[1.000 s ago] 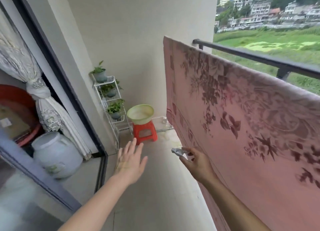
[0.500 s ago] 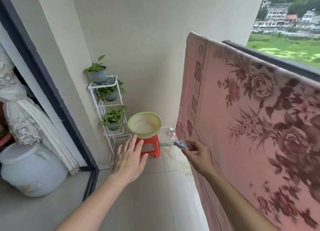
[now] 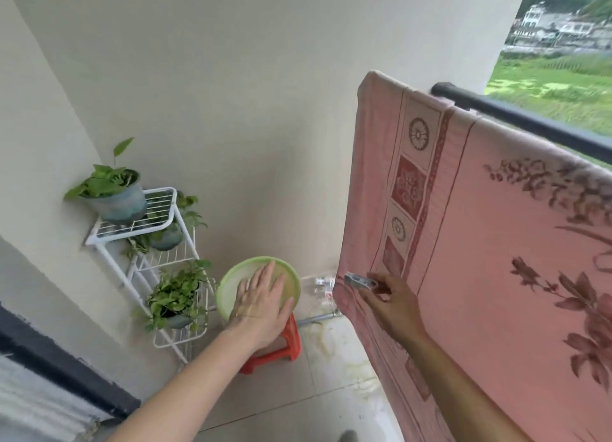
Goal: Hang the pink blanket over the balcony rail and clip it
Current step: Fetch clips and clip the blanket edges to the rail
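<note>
The pink blanket (image 3: 490, 243) with dark floral print hangs draped over the black balcony rail (image 3: 516, 117), its left edge falling toward the floor. My right hand (image 3: 390, 301) pinches a grey clothes clip (image 3: 356, 280) just in front of the blanket's lower left edge. My left hand (image 3: 261, 304) is held out with flat, straight fingers in front of the green basin, holding nothing.
A green basin (image 3: 231, 284) sits on a red stool (image 3: 281, 349) by the back wall. A white wire rack (image 3: 149, 243) with potted plants (image 3: 112, 190) stands in the left corner. A dark door frame (image 3: 59, 372) runs along the left. Tiled floor lies between.
The view has moved forward and turned left toward the blanket's end. Both hands have advanced with it; the right hand still pinches the clip, now at the blanket's left edge.
</note>
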A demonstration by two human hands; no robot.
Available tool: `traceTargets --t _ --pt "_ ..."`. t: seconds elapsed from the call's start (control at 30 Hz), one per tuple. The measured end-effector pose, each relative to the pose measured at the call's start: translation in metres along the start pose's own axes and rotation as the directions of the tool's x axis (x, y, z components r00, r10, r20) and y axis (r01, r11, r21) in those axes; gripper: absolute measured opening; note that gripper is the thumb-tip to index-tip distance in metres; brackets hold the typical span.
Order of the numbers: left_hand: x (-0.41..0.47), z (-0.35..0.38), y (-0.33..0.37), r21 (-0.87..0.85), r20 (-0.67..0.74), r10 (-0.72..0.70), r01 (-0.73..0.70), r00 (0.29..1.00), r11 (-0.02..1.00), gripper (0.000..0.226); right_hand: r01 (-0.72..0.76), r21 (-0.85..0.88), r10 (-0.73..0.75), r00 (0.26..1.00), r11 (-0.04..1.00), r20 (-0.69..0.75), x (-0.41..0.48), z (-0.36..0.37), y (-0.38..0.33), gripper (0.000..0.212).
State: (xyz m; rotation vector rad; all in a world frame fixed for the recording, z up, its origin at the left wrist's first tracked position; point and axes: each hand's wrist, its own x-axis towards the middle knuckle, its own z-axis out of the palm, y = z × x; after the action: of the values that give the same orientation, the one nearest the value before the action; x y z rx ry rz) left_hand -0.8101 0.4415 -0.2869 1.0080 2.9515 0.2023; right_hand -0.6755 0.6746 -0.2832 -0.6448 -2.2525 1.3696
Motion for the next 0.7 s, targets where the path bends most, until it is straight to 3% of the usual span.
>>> traceTargets --t 0.4,0.53,0.7 --pt "0.281 0.016 -0.033 -0.099 0.101 -0.058 0.068 0.993 0.993 0.059 -0.055 0.111 0.057 0.998 0.992 -0.016 0.298 0.058 0.017 0.033" --pt "0.343 0.035 -0.055 -0.156 0.152 -0.067 0.090 0.986 0.984 0.060 -0.122 0.150 0.123 0.992 0.981 0.002 0.354 0.076 0.021 0.031" --pt "0.426 0.072 -0.070 -0.198 0.314 -0.003 0.068 0.949 0.978 0.061 -0.211 0.114 0.218 0.974 0.971 -0.060 0.400 0.082 0.038 0.030"
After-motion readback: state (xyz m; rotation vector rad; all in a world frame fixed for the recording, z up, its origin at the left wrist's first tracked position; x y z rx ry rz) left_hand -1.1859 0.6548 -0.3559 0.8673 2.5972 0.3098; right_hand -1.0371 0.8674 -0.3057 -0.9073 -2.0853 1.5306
